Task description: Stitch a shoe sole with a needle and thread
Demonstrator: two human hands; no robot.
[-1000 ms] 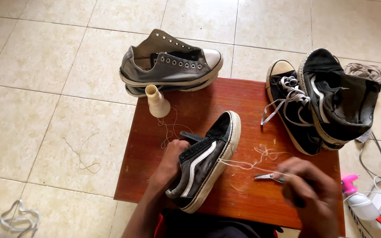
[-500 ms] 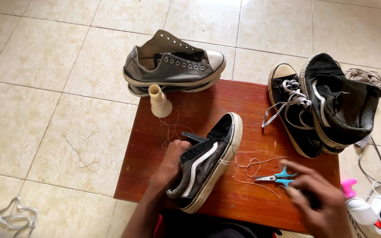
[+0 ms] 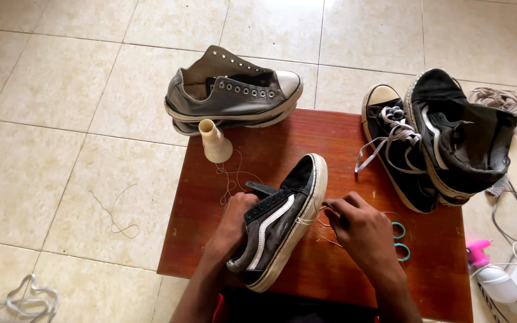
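A black low sneaker (image 3: 279, 224) with a white side stripe lies on a small red-brown wooden table (image 3: 330, 149). My left hand (image 3: 234, 224) is tucked into its opening and grips it from the left. My right hand (image 3: 360, 230) pinches pale thread (image 3: 324, 224) beside the sneaker's white sole edge, fingers closed on the strand. Small scissors with blue-green handles (image 3: 399, 239) lie on the table just right of that hand. A cream spool of thread (image 3: 213, 140) stands at the table's back left, with loose thread trailing from it.
A pair of grey lace-less sneakers (image 3: 231, 93) sits at the table's back edge. Two black sneakers (image 3: 438, 140) rest at the right corner, with a crumpled cloth (image 3: 498, 98) behind. A pink tool and a white power strip (image 3: 507, 278) lie on the tiled floor at right. Thread scraps (image 3: 115, 215) lie on the left.
My right hand has put the scissors down on the table and moved left to the sneaker's sole, where it now pinches the thread. My left hand has stayed on the shoe.
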